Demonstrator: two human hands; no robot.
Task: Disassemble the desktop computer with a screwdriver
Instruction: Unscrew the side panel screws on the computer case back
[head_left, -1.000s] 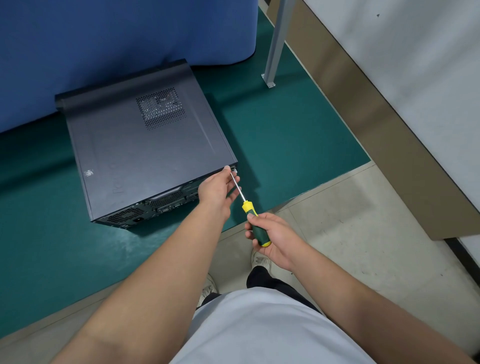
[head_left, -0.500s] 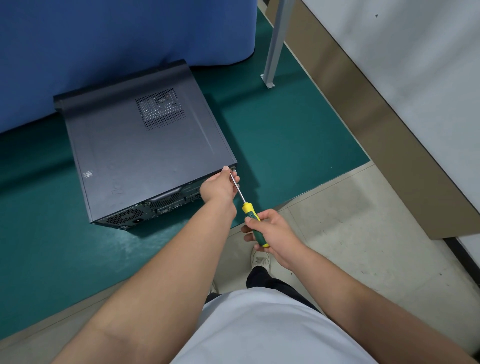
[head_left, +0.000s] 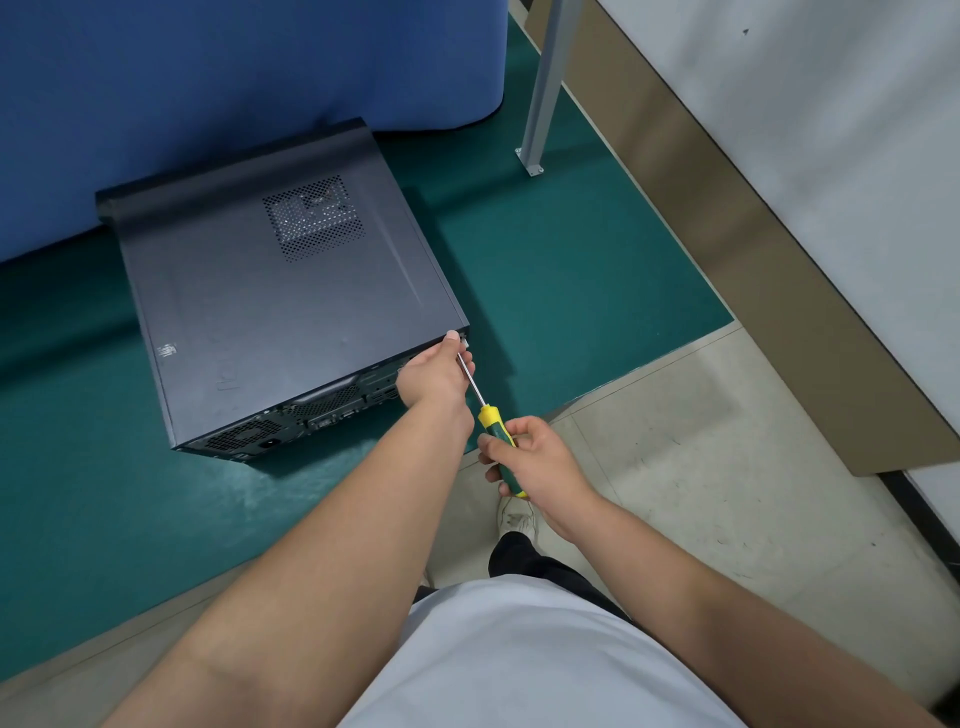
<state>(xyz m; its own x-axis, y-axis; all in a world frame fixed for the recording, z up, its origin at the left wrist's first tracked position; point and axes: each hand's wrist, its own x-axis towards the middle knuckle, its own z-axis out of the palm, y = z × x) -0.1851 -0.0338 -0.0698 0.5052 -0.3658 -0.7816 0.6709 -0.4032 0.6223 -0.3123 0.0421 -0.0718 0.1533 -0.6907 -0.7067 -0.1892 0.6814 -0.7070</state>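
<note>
From the head view, the desktop computer lies flat on the green mat. The right hand grips the screwdriver, tip at the case's rear corner. The left hand pinches the shaft there.

Dark desktop computer lies flat on green mat; yellow-green screwdriver tip at its rear corner.

Matt dark metal computer case with perforated vent; screwdriver with shiny steel shaft, glossy plastic handle
</note>
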